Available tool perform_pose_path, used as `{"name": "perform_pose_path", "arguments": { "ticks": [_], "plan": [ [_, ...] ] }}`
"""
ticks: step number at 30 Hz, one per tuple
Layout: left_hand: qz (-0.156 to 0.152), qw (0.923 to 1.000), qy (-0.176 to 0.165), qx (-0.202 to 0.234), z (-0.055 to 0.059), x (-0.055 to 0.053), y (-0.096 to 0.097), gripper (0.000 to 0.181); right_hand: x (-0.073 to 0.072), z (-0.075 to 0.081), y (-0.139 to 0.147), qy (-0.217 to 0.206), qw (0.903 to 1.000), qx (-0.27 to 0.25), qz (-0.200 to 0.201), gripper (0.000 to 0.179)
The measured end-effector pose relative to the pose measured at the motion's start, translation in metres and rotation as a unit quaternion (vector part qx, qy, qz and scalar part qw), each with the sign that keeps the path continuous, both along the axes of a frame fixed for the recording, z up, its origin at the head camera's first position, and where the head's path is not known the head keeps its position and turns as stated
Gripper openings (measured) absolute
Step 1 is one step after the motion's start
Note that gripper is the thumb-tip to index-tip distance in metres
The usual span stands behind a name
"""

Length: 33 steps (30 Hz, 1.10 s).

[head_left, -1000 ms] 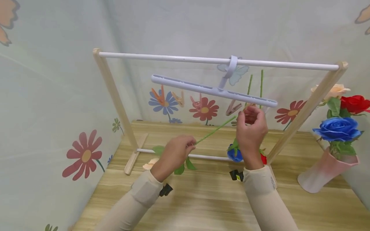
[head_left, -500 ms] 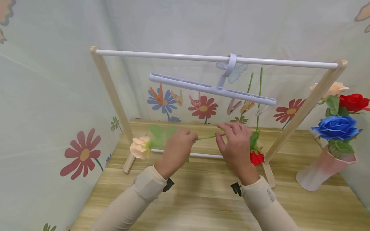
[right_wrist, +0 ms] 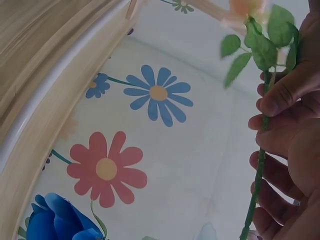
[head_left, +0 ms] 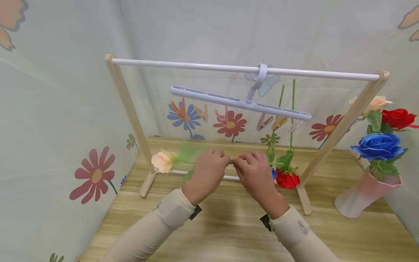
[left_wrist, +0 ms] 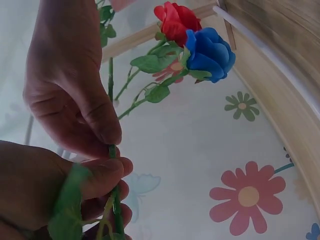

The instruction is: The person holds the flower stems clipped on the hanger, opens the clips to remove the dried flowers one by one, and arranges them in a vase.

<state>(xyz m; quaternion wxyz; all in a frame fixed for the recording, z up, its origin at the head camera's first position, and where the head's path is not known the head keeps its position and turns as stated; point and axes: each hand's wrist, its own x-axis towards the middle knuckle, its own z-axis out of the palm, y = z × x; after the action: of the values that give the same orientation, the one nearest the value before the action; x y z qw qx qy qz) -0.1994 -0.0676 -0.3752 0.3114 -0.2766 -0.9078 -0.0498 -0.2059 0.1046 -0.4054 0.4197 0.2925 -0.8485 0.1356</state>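
Observation:
Low in front of the rack, my left hand pinches the green stem of a peach artificial rose below its leaves. Its bloom points left, and the stem runs nearly level to the right. My right hand pinches the same stem with thumb and fingers, right beside the left hand; the stem's end sticks out past it. To the right, a red rose and a blue rose hang bloom down from clothespins under the lilac hanger.
The hanger hooks over the white rod of a wooden rack, tilted down to the right. Further clothespins, an orange one among them, dangle at its left and middle. A pink-white vase with roses stands on the wooden table at right.
My right hand has come down from the clothespins at the hanger's right end and taken the stem beside my left hand. The peach rose has swung from slanting to nearly level.

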Motion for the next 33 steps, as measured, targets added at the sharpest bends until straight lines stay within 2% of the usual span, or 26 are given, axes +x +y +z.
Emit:
{"name": "perform_pose_path", "arguments": {
  "ticks": [6,10,23,26,28,31,33],
  "plan": [
    [0.031,0.9980,-0.034,-0.043,0.002,0.002,0.005,0.004,0.003,-0.001,-0.002,-0.009,0.9997,0.019,-0.009,0.017],
    [0.041,0.9965,-0.049,-0.054,0.004,0.002,0.006,0.004,0.003,-0.003,-0.003,-0.012,0.9995,0.025,-0.013,0.017],
    [0.019,0.9996,-0.018,-0.011,0.001,0.000,0.011,0.012,0.000,-0.011,-0.005,0.011,0.9997,-0.017,-0.013,0.014],
    [-0.004,1.0000,0.002,-0.003,0.001,0.000,0.012,0.011,0.001,-0.012,-0.002,0.021,0.9989,-0.036,-0.023,0.011],
    [-0.034,0.9993,0.014,0.001,0.001,0.001,0.012,0.012,0.001,-0.014,0.002,0.023,0.9977,-0.055,-0.033,0.010],
    [-0.103,0.9943,0.026,0.010,0.001,0.001,0.014,0.013,0.000,-0.014,0.011,0.025,0.9945,-0.086,-0.055,0.010],
    [-0.155,0.9873,0.032,0.017,0.002,0.000,0.015,0.012,-0.001,-0.012,0.017,0.024,0.9921,-0.102,-0.069,0.006]
  ]
}}
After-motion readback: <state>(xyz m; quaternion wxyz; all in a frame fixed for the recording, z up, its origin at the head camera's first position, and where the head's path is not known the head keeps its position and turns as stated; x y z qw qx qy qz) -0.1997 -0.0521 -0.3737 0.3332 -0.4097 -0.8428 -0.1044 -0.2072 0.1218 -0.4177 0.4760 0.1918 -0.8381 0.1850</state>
